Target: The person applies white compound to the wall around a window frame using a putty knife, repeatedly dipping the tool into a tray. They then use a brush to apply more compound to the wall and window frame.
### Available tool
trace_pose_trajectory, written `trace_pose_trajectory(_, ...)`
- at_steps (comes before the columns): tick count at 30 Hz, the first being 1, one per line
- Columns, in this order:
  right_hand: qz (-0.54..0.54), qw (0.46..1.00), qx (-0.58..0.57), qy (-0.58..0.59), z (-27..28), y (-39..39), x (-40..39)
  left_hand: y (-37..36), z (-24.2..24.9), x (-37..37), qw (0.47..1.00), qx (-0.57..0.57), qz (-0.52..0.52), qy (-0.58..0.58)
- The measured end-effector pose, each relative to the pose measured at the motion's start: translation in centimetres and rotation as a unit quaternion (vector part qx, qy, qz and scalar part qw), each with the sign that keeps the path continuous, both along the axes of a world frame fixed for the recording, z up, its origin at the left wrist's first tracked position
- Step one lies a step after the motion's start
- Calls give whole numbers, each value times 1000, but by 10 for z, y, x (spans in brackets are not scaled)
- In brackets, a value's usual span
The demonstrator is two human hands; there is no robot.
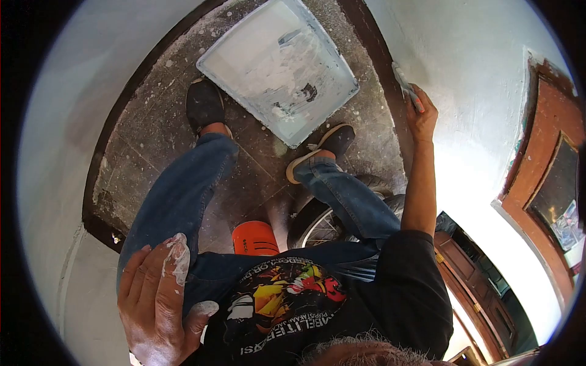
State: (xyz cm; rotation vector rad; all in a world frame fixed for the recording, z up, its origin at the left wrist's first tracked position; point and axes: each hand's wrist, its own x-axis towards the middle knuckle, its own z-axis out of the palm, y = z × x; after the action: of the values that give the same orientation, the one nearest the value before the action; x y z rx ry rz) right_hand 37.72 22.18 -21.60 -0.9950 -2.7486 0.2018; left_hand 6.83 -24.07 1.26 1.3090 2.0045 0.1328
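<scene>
My right hand (pixel 422 116) is closed round the grey-and-orange handle of a putty knife (pixel 403 81), whose pale, smeared blade lies close along the white wall on the right. Low on the left, my left hand (pixel 155 302) hangs over my thigh with its fingers extended and the thumb apart, holding nothing. White paste coats its index finger and thumb tip. A large white tray (pixel 284 131) rests on the floor beyond my feet, its bottom covered with white paste and a few dark bare patches.
White walls (pixel 76 122) with dark skirting flank the speckled floor (pixel 146 140). An orange bucket (pixel 255 238) stands behind my legs, beside a spoked wheel (pixel 311 226). Brown wooden frames (pixel 543 140) and a door (pixel 473 293) are on the right.
</scene>
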Motion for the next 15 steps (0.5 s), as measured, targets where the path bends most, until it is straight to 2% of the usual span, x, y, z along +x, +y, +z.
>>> trace_pose_trajectory(11, -16, 999, 25, -38, 4, 14, -8, -4, -6, 1, 1000, 18, 13, -14)
trace_pose_trajectory(15, 5, 999, 27, 17, 4, 5, -6, 0, 1, 1, 1000, -4, 23, -7)
